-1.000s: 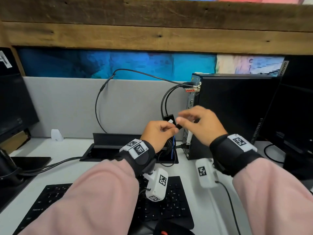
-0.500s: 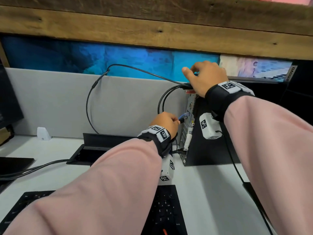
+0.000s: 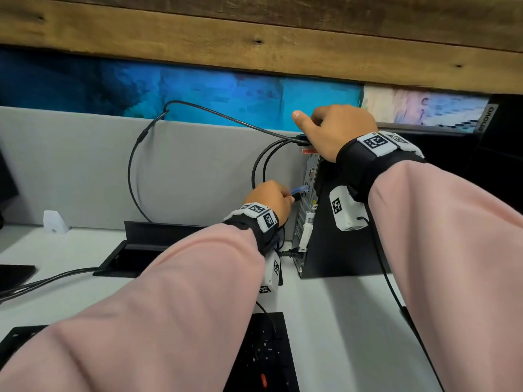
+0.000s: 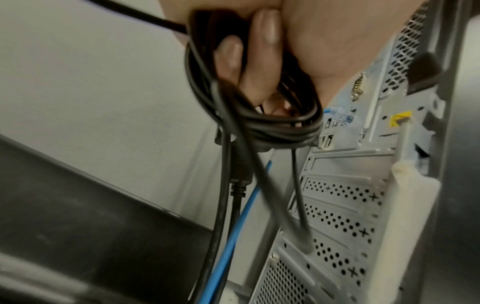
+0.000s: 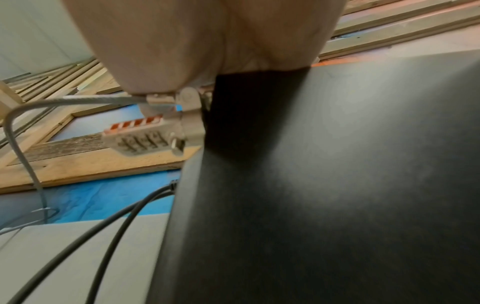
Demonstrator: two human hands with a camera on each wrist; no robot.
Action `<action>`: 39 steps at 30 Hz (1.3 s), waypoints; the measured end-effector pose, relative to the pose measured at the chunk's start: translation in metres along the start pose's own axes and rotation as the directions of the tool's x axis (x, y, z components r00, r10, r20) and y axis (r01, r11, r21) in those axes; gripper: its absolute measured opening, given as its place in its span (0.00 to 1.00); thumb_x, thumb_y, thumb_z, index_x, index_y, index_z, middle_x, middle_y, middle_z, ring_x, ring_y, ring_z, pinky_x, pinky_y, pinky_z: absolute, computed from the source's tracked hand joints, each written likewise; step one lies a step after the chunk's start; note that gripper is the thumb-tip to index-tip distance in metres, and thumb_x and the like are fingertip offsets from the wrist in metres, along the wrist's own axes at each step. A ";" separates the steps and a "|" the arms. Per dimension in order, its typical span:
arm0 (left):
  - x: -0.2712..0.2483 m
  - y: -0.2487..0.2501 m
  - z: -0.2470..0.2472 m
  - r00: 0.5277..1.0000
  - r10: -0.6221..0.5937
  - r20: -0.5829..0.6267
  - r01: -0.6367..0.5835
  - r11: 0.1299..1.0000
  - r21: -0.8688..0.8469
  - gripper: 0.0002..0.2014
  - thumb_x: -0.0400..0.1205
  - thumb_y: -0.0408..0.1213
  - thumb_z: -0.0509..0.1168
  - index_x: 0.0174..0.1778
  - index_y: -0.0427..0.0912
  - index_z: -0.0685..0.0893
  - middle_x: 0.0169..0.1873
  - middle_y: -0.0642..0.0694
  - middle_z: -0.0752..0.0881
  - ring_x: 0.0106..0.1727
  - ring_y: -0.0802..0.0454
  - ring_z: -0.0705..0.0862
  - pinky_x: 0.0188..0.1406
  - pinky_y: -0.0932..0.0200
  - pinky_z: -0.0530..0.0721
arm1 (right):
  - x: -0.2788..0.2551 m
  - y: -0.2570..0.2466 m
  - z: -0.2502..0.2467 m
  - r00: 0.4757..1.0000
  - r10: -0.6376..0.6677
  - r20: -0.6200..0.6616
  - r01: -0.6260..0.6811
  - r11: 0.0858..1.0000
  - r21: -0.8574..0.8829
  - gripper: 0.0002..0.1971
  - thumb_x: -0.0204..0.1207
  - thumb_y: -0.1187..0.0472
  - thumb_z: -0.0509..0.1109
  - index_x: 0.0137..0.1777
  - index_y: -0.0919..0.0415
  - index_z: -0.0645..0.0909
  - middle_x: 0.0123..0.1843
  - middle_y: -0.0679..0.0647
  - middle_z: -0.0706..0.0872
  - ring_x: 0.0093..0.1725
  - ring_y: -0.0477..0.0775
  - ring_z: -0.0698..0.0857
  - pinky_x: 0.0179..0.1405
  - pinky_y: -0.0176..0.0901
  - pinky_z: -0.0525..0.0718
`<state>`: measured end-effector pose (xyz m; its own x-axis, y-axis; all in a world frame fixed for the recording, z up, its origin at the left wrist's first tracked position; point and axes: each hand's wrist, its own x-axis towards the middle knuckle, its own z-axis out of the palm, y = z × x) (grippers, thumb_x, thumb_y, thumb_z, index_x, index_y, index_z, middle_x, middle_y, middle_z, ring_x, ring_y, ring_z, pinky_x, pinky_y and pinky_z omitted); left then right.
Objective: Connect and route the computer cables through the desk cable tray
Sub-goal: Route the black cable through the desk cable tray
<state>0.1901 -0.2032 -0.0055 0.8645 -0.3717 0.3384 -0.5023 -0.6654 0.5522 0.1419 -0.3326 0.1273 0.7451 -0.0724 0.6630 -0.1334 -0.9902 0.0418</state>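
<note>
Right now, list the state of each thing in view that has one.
left hand: grips a coiled black cable and holds a black plug at the computer tower's rear panel
right hand: rests on the tower's top rear corner
blue network cable: plugged into the rear panel
desk cable tray: lid open
keyboard: flat on the desk
</note>
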 end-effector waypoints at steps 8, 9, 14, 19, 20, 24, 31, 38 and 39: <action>0.013 -0.006 -0.003 1.000 -0.004 -0.004 0.004 1.000 -0.030 0.08 0.83 0.47 0.66 0.49 0.53 0.90 0.37 0.49 0.89 0.41 0.47 0.88 0.48 0.51 0.88 | 0.001 -0.001 0.003 1.000 -0.013 -0.011 0.012 1.000 -0.023 0.36 0.79 0.26 0.44 0.42 0.53 0.84 0.33 0.50 0.81 0.39 0.57 0.81 0.35 0.45 0.70; 0.013 -0.006 -0.002 1.000 -0.013 -0.017 0.012 1.000 -0.024 0.08 0.83 0.47 0.66 0.48 0.52 0.90 0.37 0.49 0.90 0.41 0.47 0.88 0.47 0.51 0.88 | 0.001 -0.001 0.003 1.000 -0.013 -0.010 0.012 1.000 -0.024 0.36 0.79 0.26 0.43 0.42 0.53 0.84 0.33 0.49 0.81 0.39 0.57 0.81 0.35 0.45 0.70; 0.015 -0.006 -0.003 0.997 0.070 -0.032 -0.068 0.996 0.062 0.10 0.84 0.46 0.65 0.51 0.51 0.91 0.37 0.46 0.89 0.41 0.45 0.87 0.48 0.48 0.88 | 0.001 -0.003 0.005 1.000 -0.019 -0.021 0.019 1.000 -0.022 0.38 0.79 0.26 0.43 0.41 0.54 0.85 0.34 0.51 0.83 0.39 0.58 0.82 0.36 0.45 0.71; 0.014 -0.015 0.001 0.994 0.098 -0.052 -0.098 0.995 0.002 0.10 0.84 0.48 0.64 0.52 0.55 0.91 0.36 0.53 0.88 0.39 0.50 0.86 0.45 0.53 0.87 | 0.000 -0.002 0.005 0.999 -0.026 -0.034 0.025 1.000 -0.016 0.38 0.79 0.26 0.43 0.40 0.55 0.84 0.32 0.50 0.81 0.37 0.58 0.80 0.33 0.44 0.68; 0.015 -0.017 0.002 0.995 0.082 -0.048 -0.084 0.995 -0.051 0.09 0.84 0.48 0.65 0.51 0.56 0.91 0.35 0.54 0.88 0.38 0.52 0.86 0.45 0.54 0.86 | 0.000 -0.001 0.005 0.999 -0.028 -0.036 0.027 1.000 -0.015 0.38 0.79 0.27 0.43 0.39 0.55 0.84 0.31 0.50 0.80 0.37 0.58 0.80 0.33 0.45 0.68; 0.017 -0.019 0.002 0.998 0.059 -0.018 -0.061 0.990 -0.124 0.09 0.84 0.46 0.65 0.47 0.54 0.91 0.34 0.53 0.88 0.37 0.52 0.87 0.44 0.56 0.85 | 0.000 -0.001 0.006 0.999 -0.033 -0.040 0.032 0.999 -0.017 0.37 0.79 0.26 0.43 0.38 0.54 0.83 0.31 0.51 0.81 0.37 0.58 0.81 0.34 0.45 0.70; 0.012 -0.015 0.007 0.999 0.019 -0.045 -0.022 0.996 -0.084 0.09 0.84 0.46 0.64 0.51 0.54 0.90 0.36 0.51 0.89 0.39 0.49 0.87 0.44 0.55 0.86 | -0.001 -0.001 0.005 0.999 -0.035 -0.042 0.035 0.999 -0.005 0.37 0.80 0.27 0.44 0.38 0.55 0.83 0.30 0.51 0.79 0.36 0.58 0.79 0.35 0.46 0.68; 0.005 -0.004 0.001 0.998 -0.015 -0.053 0.018 0.997 0.069 0.13 0.84 0.50 0.64 0.44 0.45 0.88 0.34 0.46 0.87 0.36 0.46 0.85 0.34 0.58 0.80 | -0.001 0.000 0.005 0.998 -0.033 -0.050 0.033 0.999 -0.002 0.36 0.79 0.27 0.44 0.37 0.55 0.82 0.31 0.50 0.80 0.37 0.59 0.80 0.35 0.46 0.69; 0.005 -0.004 0.003 0.998 -0.049 -0.041 0.050 0.998 0.034 0.16 0.85 0.50 0.63 0.42 0.43 0.87 0.33 0.45 0.86 0.35 0.45 0.84 0.34 0.57 0.80 | -0.002 0.000 0.005 0.998 -0.031 -0.052 0.031 1.000 -0.006 0.36 0.79 0.27 0.44 0.37 0.55 0.82 0.30 0.50 0.80 0.37 0.58 0.80 0.35 0.46 0.69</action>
<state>0.1961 -0.2042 -0.0084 0.8865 -0.3120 0.3416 -0.4571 -0.7049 0.5425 0.1437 -0.3331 0.1225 0.7138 -0.0351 0.6994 -0.1139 -0.9913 0.0666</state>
